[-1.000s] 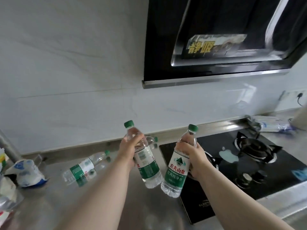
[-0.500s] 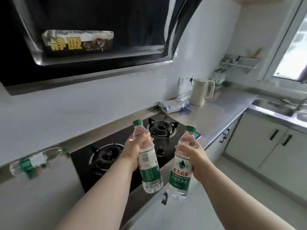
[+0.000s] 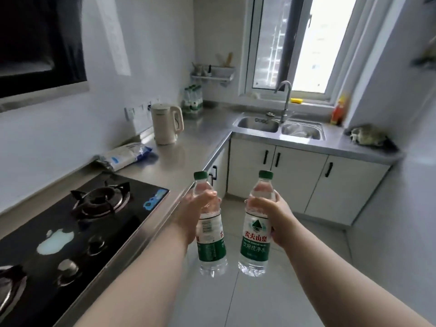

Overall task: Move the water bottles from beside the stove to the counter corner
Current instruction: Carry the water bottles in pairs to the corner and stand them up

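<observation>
My left hand [image 3: 192,212] grips a clear water bottle [image 3: 210,241] with a green cap and green label, held upright over the floor by the counter edge. My right hand [image 3: 274,217] grips a second water bottle [image 3: 254,237] of the same kind, upright beside the first. Both hang in front of the steel counter [image 3: 188,147]. In the far counter corner stands a group of several like bottles [image 3: 193,101] against the wall. The black gas stove [image 3: 70,223] lies at the left.
A cream kettle [image 3: 166,123] and a plastic packet [image 3: 123,156] sit on the counter between stove and corner. A double sink [image 3: 279,127] with a tap lies under the window. White cabinets [image 3: 306,182] line the floor. A range hood [image 3: 40,43] hangs at upper left.
The view has swung right, from the counter left of the stove past the stove to the corner and sink. Both hands have kept their bottles and carried them along.
</observation>
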